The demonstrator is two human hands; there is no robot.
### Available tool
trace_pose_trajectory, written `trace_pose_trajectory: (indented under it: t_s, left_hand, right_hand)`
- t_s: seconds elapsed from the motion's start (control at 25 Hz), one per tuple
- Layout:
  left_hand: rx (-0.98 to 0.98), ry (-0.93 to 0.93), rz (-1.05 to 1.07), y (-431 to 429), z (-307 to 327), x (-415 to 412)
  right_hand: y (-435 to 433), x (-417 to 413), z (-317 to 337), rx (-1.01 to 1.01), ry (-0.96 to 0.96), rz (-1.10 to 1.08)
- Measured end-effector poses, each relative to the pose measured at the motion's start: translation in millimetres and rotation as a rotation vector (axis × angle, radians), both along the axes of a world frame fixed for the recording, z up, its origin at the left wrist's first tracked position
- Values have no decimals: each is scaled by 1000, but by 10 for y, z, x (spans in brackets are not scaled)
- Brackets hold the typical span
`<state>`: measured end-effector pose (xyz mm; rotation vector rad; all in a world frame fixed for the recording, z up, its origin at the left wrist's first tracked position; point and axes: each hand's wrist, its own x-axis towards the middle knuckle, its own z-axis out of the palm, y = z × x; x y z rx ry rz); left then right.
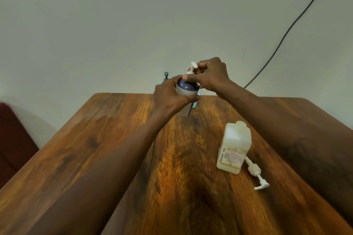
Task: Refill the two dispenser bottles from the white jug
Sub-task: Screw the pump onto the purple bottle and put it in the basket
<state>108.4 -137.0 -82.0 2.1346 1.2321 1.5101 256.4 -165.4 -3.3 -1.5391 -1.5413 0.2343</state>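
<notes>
Left hand (170,94) wrapped round upright bottle (186,89) above table (95,149), far end; right hand (210,76) pinching its pump (192,68), nozzle aimed away. Jug (234,147) standing near right.

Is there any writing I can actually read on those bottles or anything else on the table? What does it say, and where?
"BIOCHEK CHG": printed sideways up the left edge of the label on the white jug.
Rest of the jug's label: small orange lines, too blurred to read.
Dark strip low on the dispenser bottle, held in the left hand: some print, too small to read.
Nothing else bears text.
</notes>
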Motion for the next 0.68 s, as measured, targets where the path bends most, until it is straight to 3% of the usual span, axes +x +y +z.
trace_pose_trajectory:
  t_s: [0.16,0.4,0.68]
  left_hand:
    - [-86,112,48,527,104,159]
    - [-111,103,66,1112,-57,405]
    - [-123,108,88,1525,-210,627]
  right_hand:
    - [484,182,62,-10,-78,50]
    - [1102,421,-122,44,-207,106]
    - [1619,680,-405,79,-164,110]
